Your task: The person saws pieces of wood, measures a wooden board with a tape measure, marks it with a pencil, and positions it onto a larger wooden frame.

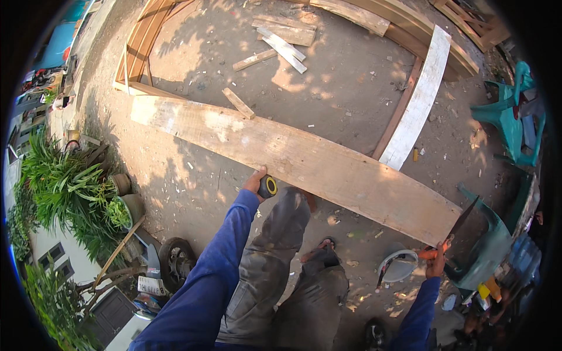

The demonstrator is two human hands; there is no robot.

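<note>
A long, wide wooden board (304, 155) slants across the middle, from upper left to lower right. At its near edge, my left hand (254, 181) is closed round a black and yellow tape measure (268, 186). My right hand (435, 266) grips the orange handle of a handsaw (464, 219) beside the board's right end. The saw's dark blade points up past that end; whether it touches the wood I cannot tell. Left of my right hand, a grey bucket (401, 269) stands on the ground. My left knee is bent close to the board's near edge.
Behind the board, timber frame pieces (410, 26) and a whitish plank (418, 99) surround offcuts (287, 35) on the dirt. A small wood strip (238, 103) lies at the board's far edge. Green plastic chairs (506, 111) stand right; potted plants (76, 193) and a motorcycle wheel (177, 261) are left.
</note>
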